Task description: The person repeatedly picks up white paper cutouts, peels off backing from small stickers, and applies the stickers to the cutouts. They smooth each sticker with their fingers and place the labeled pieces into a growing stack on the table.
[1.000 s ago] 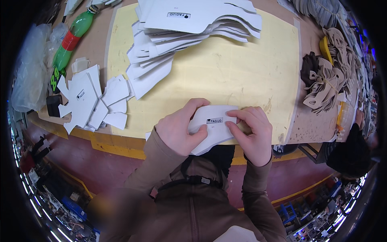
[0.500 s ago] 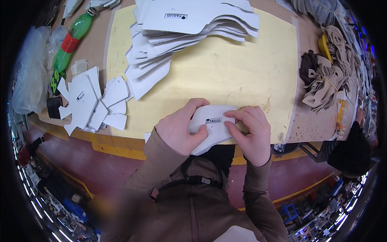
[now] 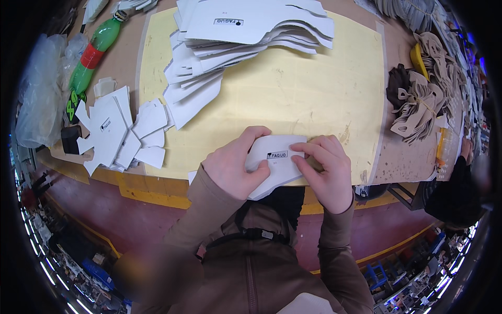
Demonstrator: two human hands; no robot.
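Both hands hold one white cut piece (image 3: pixel 274 167) with a small printed label, at the near edge of the table. My left hand (image 3: pixel 235 165) grips its left side, thumb on top and fingers curled round the far edge. At the right edge, my right hand (image 3: pixel 328 170) pinches the piece between thumb and forefinger, close to the label. Farther off lies a fanned stack of larger white cut pieces (image 3: pixel 235 26), the top one with a similar label. A looser pile of white pieces (image 3: pixel 109 123) rests to the left.
A green bottle (image 3: pixel 99 44) with a red band and a clear plastic bag (image 3: pixel 39 99) lie at the left. Bundled beige pieces (image 3: pixel 421 107) and a yellow object (image 3: pixel 418 62) are at the right. Yellow sheeting (image 3: pixel 293 89) covers the table's middle. A person (image 3: pixel 452 193) is at far right.
Almost nothing differs. Both hands keep their grip on the white piece, and the right hand has shifted very slightly.
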